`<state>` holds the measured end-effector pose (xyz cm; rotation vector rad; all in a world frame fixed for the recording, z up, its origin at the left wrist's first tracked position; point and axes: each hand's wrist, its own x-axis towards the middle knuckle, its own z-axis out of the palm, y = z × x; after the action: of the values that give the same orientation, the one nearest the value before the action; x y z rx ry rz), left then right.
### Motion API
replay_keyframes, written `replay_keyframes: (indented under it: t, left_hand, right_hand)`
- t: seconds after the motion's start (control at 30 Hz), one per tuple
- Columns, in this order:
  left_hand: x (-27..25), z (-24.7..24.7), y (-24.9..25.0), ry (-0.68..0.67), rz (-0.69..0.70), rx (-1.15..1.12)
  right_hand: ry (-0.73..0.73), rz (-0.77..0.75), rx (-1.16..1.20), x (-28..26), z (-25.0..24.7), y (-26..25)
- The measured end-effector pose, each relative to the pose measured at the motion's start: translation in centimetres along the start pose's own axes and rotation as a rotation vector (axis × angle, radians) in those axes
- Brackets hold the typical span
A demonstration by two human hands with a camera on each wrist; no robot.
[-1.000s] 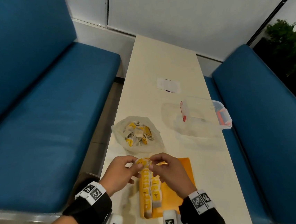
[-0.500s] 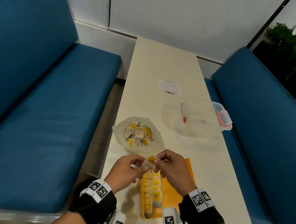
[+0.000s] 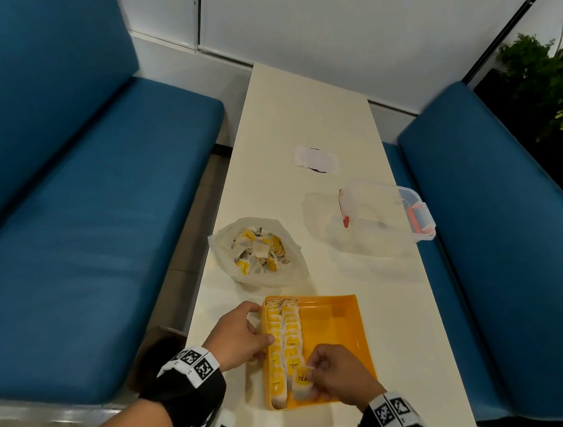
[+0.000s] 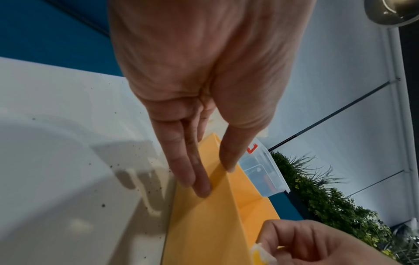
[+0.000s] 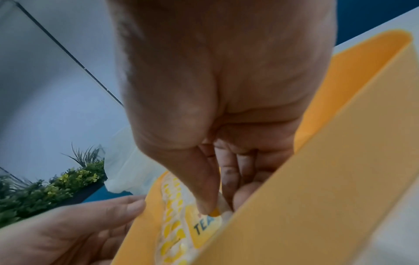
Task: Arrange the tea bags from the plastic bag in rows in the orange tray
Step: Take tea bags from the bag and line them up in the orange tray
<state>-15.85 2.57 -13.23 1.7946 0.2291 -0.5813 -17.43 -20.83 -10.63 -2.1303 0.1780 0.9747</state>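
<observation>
Right grip (image 3: pixel 338 373) pinching tea bag (image 3: pixel 301 381), labelled "TEA"

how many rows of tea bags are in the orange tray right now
2. One row runs along the left wall of the orange tray; the second row lies just right of it, where the right hand is setting a tea bag at its near end.

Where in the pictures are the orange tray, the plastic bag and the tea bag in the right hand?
orange tray (image 3: pixel 333 332): head view, bare floor of the tray.
plastic bag (image 3: pixel 293 274): head view, near edge of the bag.
tea bag (image 3: pixel 301 380): head view, yellow label.
</observation>
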Motion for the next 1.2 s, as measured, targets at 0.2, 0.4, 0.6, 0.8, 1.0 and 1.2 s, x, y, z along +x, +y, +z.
replay_keyframes:
  t: [0.2,0.4,0.6,0.8,1.0,1.2]
  left_hand:
    - [0.1,0.1,0.4,-0.019,0.002,-0.037]
    - [0.1,0.0,0.4,-0.028,-0.011,-0.051]
    - [-0.2,-0.1,0.6,-0.037,-0.014,-0.03]
    - [-1.5,-1.6,2.5,-0.122,-0.054,0.196]
    - [-0.7,-6.2,10.1,0.182,0.226,0.526]
    - [6.1,-8.3,10.3,0.15,0.194,0.743]
  right_hand:
    - [0.034,0.028,-0.077,1.2,1.3,-0.3]
    - [0.131,0.04,-0.08,1.5,2.5,-0.2]
    - [0.226,0.04,-0.092,1.6,2.5,-0.7]
    - [0.267,0.002,-0.117,0.5,0.8,-2.7]
    - [0.567,-0.233,-0.022,0.9,-4.4,-10.2]
    - [0.55,-0.306,-0.194,5.5,-3.9,-15.0]
